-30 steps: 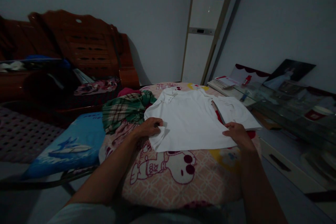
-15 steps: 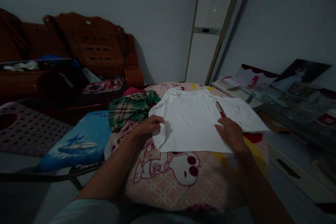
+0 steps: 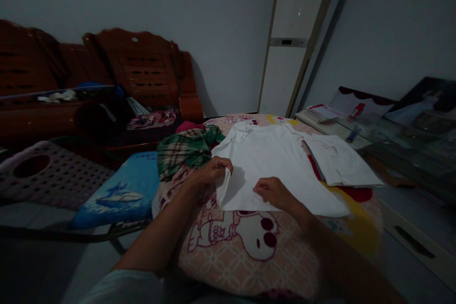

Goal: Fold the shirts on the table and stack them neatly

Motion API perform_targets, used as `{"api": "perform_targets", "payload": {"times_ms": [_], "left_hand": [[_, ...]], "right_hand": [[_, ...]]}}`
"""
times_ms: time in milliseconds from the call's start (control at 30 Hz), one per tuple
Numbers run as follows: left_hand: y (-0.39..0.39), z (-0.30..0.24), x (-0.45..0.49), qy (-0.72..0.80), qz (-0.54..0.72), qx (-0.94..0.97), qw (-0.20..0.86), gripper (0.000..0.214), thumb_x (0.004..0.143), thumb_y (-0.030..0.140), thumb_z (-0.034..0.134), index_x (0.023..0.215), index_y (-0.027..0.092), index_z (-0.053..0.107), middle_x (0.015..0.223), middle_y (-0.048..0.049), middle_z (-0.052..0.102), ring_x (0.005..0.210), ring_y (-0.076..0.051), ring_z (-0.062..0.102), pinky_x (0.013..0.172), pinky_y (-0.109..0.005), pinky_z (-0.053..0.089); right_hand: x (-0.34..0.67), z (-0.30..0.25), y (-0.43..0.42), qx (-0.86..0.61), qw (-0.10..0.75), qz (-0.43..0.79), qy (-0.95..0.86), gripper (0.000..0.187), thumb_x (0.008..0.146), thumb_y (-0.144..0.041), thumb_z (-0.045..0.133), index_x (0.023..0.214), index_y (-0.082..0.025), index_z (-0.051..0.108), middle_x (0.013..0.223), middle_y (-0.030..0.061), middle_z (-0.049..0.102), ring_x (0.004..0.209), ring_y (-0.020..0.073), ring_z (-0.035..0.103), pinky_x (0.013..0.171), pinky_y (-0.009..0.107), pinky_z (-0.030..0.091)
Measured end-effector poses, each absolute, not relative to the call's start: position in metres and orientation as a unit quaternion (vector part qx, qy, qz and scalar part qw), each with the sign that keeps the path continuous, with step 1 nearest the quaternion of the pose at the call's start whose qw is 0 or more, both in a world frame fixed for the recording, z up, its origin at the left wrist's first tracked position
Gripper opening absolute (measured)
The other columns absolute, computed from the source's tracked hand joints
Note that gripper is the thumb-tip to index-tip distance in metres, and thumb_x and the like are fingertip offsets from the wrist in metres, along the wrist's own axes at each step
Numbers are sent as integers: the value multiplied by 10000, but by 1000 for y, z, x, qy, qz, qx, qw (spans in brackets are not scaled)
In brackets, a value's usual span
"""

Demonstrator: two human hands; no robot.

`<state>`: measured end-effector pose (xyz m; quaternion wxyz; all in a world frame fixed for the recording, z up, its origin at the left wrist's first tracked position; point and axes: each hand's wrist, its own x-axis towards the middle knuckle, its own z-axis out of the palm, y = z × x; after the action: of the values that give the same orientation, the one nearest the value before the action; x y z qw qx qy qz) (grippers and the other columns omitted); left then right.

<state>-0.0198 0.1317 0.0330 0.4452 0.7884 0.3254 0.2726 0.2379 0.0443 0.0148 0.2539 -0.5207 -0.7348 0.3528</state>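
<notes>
By the left hand, the side edge of a white shirt is held between the thumb and the bent fingers, and this edge is raised a little, so that a shadow is thrown on the fabric. The right hand is placed over the lower part of the same shirt, near its hem, with the fingers curled and drawn close together; whether any fabric is pinched there cannot be told. The shirt is spread on a pink patterned cover, with the collar pointed away from the person. Just beside it, on the right, a folded white garment is laid. On the left, a green plaid cloth is heaped near the shirt's shoulder. Farther to the left, a blue cushion is seen, and behind it a carved wooden bench is set against the wall.
</notes>
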Motion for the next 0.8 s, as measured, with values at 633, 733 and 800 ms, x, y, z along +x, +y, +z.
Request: {"api": "perform_targets", "payload": {"times_ms": [633,733,800], "left_hand": [[212,33,71,443,214,867,77,408,755,69,500,1111,155,681,1151,-106,668,1105,-222,606,981,-343,453],[240,27,79,482,146,861,66,342,771,115,567,1087,152,696,1131,-118,675,1187,-273,564,1013,-383,423],[253,22,83,489,129,860,68,252,785,147,595,1011,138,707,1040,-117,690,1147,-295,581,982,-401,435]], "right_hand": [[228,-8,57,-501,408,540,-539,574,584,-365,806,1070,-89,675,555,-94,468,450,61,457,400,238,520],[228,-10,56,-503,412,536,-539,536,599,-337,783,1068,-96,687,591,-84,477,466,57,456,403,235,525],[228,-10,55,-502,410,535,-542,520,603,-324,771,1070,-108,697,617,-78,473,488,58,462,410,231,529]]}}
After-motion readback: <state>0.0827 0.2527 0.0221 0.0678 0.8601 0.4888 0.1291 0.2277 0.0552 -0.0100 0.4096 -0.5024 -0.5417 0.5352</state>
